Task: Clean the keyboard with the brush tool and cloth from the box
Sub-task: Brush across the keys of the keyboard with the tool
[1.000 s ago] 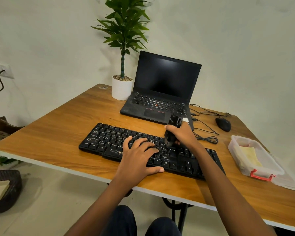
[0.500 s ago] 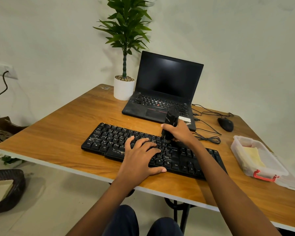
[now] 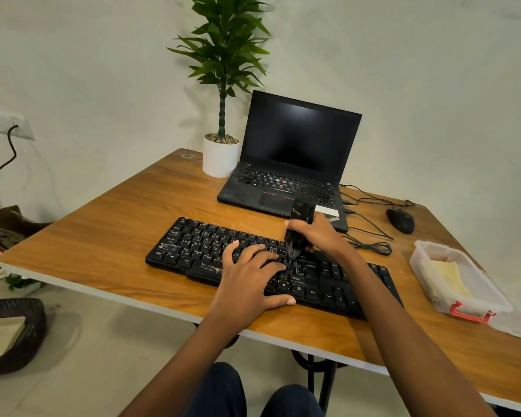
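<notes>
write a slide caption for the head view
Right hand grips a black brush tool bristles-down on a black desktop keyboard while left hand rests on its keys.

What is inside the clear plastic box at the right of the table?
The clear box holds a pale yellow cloth. Its cloudy walls and the cloth hide anything underneath.

Left hand (image 3: 247, 284) and right hand (image 3: 319, 236) on the keyboard (image 3: 193, 248)
The right hand, just right of the left, holds the brush tool (image 3: 298, 230) upright, its lower end on the keys. Behind both hands stands a laptop (image 3: 298, 164), a potted plant (image 3: 220, 158) at its left. Right of the right hand lie a cable (image 3: 370, 245), a mouse (image 3: 400, 220) and a box (image 3: 475, 299) with the cloth (image 3: 448, 275) in it.
</notes>
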Demonstrator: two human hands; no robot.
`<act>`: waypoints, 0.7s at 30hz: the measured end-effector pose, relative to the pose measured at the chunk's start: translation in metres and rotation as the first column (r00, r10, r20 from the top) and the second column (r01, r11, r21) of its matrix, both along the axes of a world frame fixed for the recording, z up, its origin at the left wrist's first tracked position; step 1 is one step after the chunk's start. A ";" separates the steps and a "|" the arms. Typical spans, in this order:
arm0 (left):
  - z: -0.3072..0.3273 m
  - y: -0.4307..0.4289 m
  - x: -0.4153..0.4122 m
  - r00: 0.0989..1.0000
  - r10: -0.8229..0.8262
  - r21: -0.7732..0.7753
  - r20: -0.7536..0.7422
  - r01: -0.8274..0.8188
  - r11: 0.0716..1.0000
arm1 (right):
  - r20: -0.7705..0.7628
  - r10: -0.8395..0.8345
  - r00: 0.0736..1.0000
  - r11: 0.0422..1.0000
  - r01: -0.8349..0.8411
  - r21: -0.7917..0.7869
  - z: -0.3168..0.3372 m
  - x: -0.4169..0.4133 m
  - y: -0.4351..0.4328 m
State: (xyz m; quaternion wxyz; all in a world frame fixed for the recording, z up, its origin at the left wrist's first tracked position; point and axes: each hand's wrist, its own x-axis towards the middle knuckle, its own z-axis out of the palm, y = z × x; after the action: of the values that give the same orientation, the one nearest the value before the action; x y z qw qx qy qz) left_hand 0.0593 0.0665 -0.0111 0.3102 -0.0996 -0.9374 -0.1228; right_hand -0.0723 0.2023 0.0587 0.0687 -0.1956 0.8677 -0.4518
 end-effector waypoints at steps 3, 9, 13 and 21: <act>0.000 0.000 0.000 1.000 -0.003 0.003 -0.008 0.003 1.000 | -0.030 -0.034 0.999 0.999 0.034 0.017 0.003 0.000 0.003; 0.000 0.000 -0.001 1.000 0.003 -0.001 -0.006 -0.003 1.000 | 0.022 0.042 0.999 0.999 -0.043 0.028 0.007 0.009 0.007; -0.001 0.000 -0.002 1.000 0.003 0.000 -0.002 -0.003 1.000 | -0.034 0.028 0.999 0.999 -0.027 0.022 0.009 0.014 0.013; -0.001 0.000 -0.001 1.000 0.000 -0.001 -0.009 0.000 1.000 | -0.044 0.082 0.996 0.996 -0.080 0.036 0.002 0.016 0.019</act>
State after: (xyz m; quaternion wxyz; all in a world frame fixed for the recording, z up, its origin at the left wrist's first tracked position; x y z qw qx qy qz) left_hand 0.0587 0.0661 -0.0124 0.3143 -0.1005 -0.9361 -0.1218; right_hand -0.0566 0.2212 0.0612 0.0706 -0.2396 0.8679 -0.4293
